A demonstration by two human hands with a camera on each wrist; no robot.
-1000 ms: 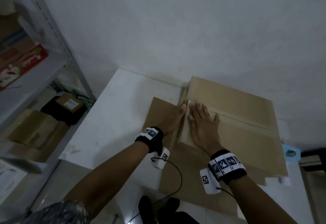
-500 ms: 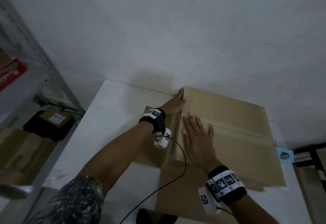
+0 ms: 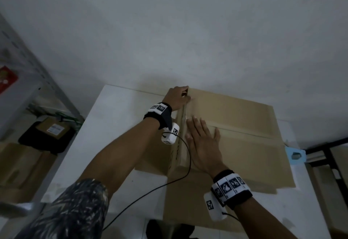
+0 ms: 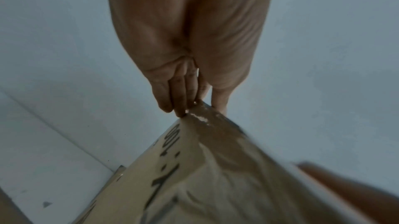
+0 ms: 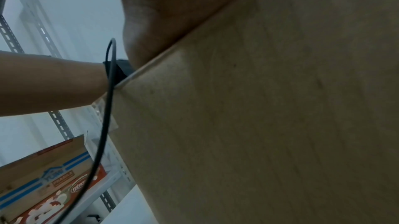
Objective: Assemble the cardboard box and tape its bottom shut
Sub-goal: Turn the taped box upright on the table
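The brown cardboard box (image 3: 244,125) stands on the white table (image 3: 116,125) with its closed flaps facing up, a seam (image 3: 244,133) running across them. My left hand (image 3: 178,95) is at the box's far left corner. In the left wrist view its fingers (image 4: 177,98) and thumb straddle that corner and pinch it, where glossy clear tape (image 4: 207,122) covers the edge. My right hand (image 3: 201,140) lies flat, fingers straight, on the top flaps near the left edge. The right wrist view shows only its palm (image 5: 172,5) against the box's cardboard (image 5: 259,125).
The white wall is right behind the box. A grey metal shelf (image 3: 28,80) stands to the left, with cartons and a black bag (image 3: 50,133) on the floor below. A light blue object (image 3: 294,155) sits at the table's right edge. A black cable (image 3: 150,188) hangs from my left wrist.
My left hand slid away from the right hand, along the box's left edge, to the far corner. The right hand stayed flat on the flaps.
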